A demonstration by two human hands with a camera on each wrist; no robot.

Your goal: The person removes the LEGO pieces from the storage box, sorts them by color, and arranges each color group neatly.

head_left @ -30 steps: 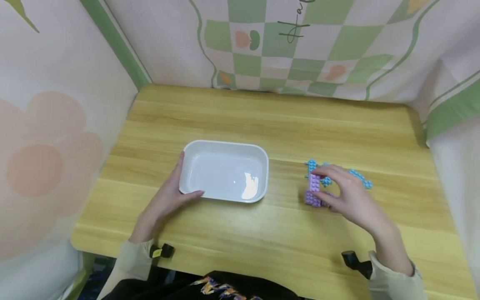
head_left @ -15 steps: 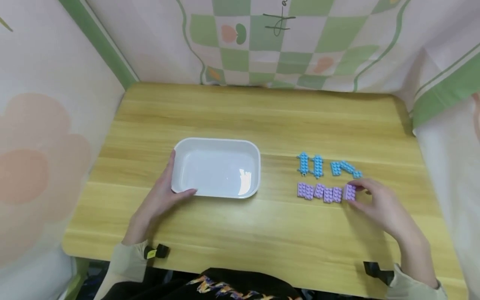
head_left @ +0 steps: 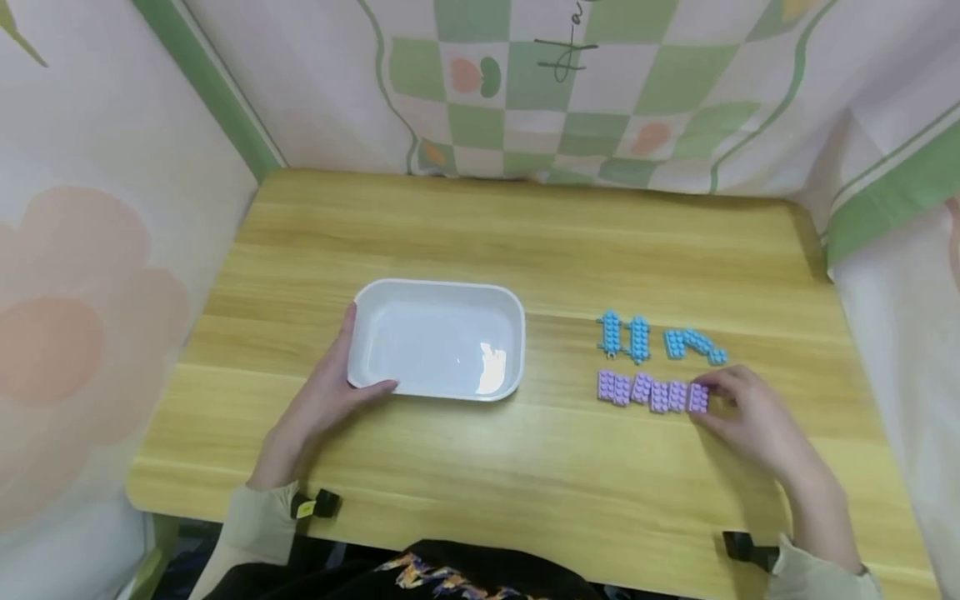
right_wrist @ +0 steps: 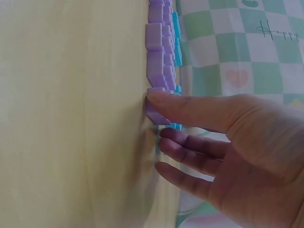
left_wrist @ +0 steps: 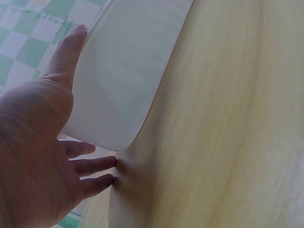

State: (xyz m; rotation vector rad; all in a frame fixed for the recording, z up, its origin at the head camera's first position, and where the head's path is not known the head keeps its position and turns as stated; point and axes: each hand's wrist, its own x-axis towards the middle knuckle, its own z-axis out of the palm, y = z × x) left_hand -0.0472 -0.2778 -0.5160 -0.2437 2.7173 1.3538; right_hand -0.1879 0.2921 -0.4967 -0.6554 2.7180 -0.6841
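Note:
In the head view my left hand holds the left end of a white rectangular tray. Its thumb lies along the near rim, and the other fingers are at the left side. My right hand pinches a purple toy brick at the right end of a row of similar purple bricks. The right wrist view shows the thumb against this brick, low at the table surface. Behind the row lie several light blue brick pieces, two of them long with side pegs.
The wooden table carries the tray at centre left and the bricks at right. A patterned cloth hangs along the back edge, with more cloth at both sides. Black wrist cameras sit at both sleeves.
My right hand has carried a purple brick from over the row's left part to its right end, and brought it down close beside the last brick. My left hand stays at the tray.

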